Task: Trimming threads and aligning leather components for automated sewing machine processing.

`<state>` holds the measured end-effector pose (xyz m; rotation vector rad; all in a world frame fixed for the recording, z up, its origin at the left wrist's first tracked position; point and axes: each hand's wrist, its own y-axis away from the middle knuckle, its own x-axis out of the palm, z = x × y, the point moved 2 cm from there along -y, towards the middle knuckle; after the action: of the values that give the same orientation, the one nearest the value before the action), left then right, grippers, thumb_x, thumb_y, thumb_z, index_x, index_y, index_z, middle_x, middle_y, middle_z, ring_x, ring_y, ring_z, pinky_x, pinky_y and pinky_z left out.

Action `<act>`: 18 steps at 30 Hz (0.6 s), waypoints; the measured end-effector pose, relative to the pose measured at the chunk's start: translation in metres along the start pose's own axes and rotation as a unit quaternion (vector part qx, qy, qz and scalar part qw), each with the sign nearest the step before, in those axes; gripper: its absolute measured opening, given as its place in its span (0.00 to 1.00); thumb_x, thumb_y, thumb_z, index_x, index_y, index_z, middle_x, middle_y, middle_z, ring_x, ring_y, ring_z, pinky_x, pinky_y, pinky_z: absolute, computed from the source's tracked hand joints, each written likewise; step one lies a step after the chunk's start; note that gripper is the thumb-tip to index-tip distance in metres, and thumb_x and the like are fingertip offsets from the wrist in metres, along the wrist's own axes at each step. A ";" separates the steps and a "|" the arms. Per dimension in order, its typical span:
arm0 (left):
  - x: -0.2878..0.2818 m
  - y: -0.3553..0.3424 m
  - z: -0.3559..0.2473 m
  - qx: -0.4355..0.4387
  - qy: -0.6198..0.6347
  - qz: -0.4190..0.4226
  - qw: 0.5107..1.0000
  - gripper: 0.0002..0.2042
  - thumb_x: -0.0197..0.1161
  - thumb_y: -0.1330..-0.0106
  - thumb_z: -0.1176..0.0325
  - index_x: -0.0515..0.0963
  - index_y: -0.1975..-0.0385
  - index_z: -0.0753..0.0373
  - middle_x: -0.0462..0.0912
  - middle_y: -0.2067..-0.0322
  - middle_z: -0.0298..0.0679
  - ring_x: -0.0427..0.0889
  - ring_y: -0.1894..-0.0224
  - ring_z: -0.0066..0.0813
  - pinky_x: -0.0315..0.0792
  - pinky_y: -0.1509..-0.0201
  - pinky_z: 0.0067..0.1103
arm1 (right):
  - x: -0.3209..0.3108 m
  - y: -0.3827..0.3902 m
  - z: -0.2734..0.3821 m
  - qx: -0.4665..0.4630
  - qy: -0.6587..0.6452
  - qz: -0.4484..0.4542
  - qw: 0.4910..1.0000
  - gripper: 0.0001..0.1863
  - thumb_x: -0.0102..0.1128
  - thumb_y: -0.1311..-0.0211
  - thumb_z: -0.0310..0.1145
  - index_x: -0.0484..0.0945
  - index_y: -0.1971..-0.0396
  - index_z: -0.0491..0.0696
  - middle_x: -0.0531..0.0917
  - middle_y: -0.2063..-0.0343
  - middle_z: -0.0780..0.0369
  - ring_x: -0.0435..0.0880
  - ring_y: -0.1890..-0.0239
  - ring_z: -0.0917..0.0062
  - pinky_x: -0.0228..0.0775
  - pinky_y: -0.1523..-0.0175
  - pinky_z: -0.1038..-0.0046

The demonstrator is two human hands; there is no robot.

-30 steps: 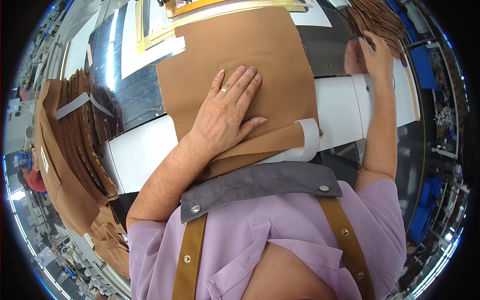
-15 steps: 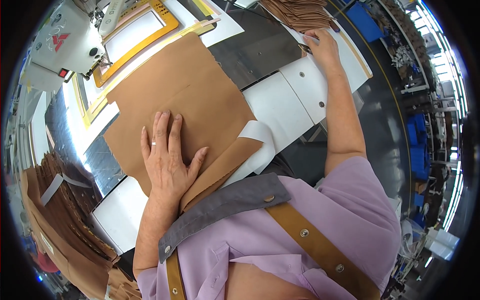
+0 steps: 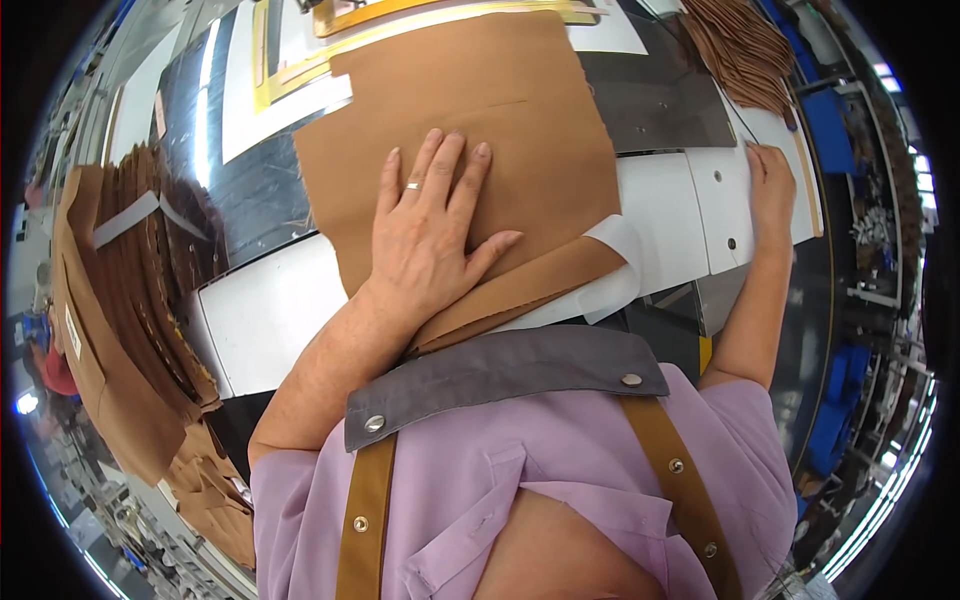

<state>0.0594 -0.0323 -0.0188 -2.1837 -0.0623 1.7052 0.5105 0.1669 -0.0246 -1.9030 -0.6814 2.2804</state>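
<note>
A brown fabric piece (image 3: 545, 75) lies on the white work surface in front of me, its near edge folded over beside a pale strip (image 3: 618, 275). My left hand (image 3: 430, 220) rests flat on the fabric, fingers apart, a ring on one finger. At the right, my right hand (image 3: 770, 185) is closed at the edge of the white surface, beside a thin dark wire (image 3: 743, 128); what its fingers hold is hidden.
Stacks of brown pieces lie at the left (image 3: 115, 320) and top right (image 3: 740, 50). Yellow template frames (image 3: 262, 80) sit at the back on a metal plate (image 3: 180, 130). Blue bins (image 3: 835, 405) stand right, beyond the table. Another person in red (image 3: 58, 365) is at far left.
My right hand has shifted downward from beside the top-right stack to lower on the white surface. My left hand stays spread on the fabric; the head view swung and came back.
</note>
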 end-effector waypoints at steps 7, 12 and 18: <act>0.000 0.011 0.003 -0.010 -0.017 0.007 1.000 0.40 0.64 0.34 0.39 0.68 0.29 0.62 0.69 0.31 0.49 0.64 0.26 0.50 0.52 0.22 0.48 | -0.028 -0.013 0.153 0.008 -0.320 -0.022 0.947 0.12 0.55 0.24 0.34 0.82 0.50 0.45 0.89 0.60 0.58 0.89 0.60 0.71 0.79 0.56 0.68; 0.003 0.010 0.002 0.001 -0.015 -0.001 1.000 0.40 0.63 0.33 0.39 0.68 0.30 0.64 0.70 0.32 0.51 0.65 0.26 0.51 0.55 0.23 0.50 | -0.008 -0.003 0.310 -0.267 -0.321 0.103 0.903 0.11 0.58 0.28 0.34 0.81 0.50 0.47 0.85 0.56 0.55 0.87 0.59 0.59 0.80 0.55 0.62; 0.004 0.007 0.002 0.004 0.002 0.001 1.000 0.41 0.65 0.34 0.40 0.68 0.30 0.66 0.69 0.31 0.52 0.65 0.26 0.52 0.54 0.24 0.53 | 0.035 -0.017 0.338 -0.340 -0.290 0.092 0.890 0.12 0.62 0.32 0.35 0.82 0.52 0.48 0.82 0.58 0.59 0.86 0.59 0.62 0.80 0.55 0.62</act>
<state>0.0571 -0.0371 -0.0254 -2.1812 -0.0520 1.6995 0.1774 0.1016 -0.0082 -1.4806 -1.6133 3.0546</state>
